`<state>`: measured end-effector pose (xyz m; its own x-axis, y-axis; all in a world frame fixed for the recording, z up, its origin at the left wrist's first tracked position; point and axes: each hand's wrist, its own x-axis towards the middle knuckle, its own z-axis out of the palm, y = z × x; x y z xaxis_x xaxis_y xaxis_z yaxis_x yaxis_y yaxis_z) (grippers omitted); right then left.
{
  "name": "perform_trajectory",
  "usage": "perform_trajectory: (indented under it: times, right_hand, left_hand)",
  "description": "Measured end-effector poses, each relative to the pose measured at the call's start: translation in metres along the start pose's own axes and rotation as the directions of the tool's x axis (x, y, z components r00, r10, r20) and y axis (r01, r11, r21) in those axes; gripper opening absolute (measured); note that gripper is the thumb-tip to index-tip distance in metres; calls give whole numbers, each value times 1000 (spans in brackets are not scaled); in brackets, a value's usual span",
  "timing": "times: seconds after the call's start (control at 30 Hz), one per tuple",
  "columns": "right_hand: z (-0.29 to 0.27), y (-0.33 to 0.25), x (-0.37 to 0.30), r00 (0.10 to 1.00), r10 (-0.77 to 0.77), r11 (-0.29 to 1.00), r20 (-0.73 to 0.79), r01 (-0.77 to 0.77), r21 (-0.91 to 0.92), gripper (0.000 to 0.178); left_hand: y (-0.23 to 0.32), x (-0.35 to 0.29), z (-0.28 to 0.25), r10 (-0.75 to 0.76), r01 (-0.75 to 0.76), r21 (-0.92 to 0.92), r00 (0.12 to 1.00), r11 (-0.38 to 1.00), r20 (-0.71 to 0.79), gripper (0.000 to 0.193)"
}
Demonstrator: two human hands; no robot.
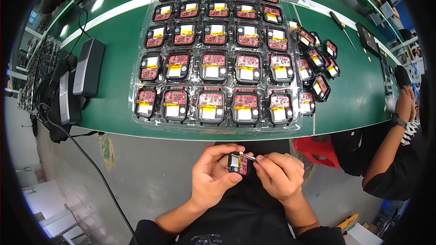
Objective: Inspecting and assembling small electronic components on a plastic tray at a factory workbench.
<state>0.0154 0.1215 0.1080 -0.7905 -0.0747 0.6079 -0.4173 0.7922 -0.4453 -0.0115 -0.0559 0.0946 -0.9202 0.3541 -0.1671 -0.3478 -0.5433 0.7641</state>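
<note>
Over my lap, just off the table's front edge, my left hand (pixel 210 177) grips a small black watch case (pixel 233 169) between thumb and fingers. The open side of the case faces up, showing a red circuit board, a silvery part and a strip of yellow tape. My right hand (pixel 282 175) pinches slim metal tweezers (pixel 249 157). Their tip touches or hovers at the upper edge of the case, beside a small pale piece; contact is too small to tell.
A clear plastic tray (pixel 181 126) with rows of similar cases covers the green table (pixel 113 109). Loose cases (pixel 319 59) lie piled right of it, near a screwdriver (pixel 344 29). Grey-black boxes (pixel 89 68) and cables stand left. A red stool (pixel 317 150) and another person's arm (pixel 386 149) are right.
</note>
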Motion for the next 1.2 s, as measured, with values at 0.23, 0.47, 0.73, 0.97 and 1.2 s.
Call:
perform_trajectory:
  times: [0.23,0.47,0.73,0.97,1.2]
  right_hand:
    - [0,-2,-3,997,73,990,27,-75,118,19]
    - [-3,-2,1,969,215,949,124,-237,208,15]
    - [-2,0,-2,975,200,956,97,-215,197,16]
    - [-2,0,-4,972,210,951,105,-228,209,17]
    - [-1,1,-8,988,118,989,104,-126,76,20]
  left_hand:
    - [-6,-5,-7,23,-15,-83,995,996,94,54]
    - [-4,-2,-9,51,-49,-27,992,998,114,53]
    - [-2,-2,0,32,-31,26,999,999,-14,61]
    - [0,-2,3,5,-5,70,1000,998,-10,62]
    - [-6,-1,4,10,-10,13,999,1000,-49,58]
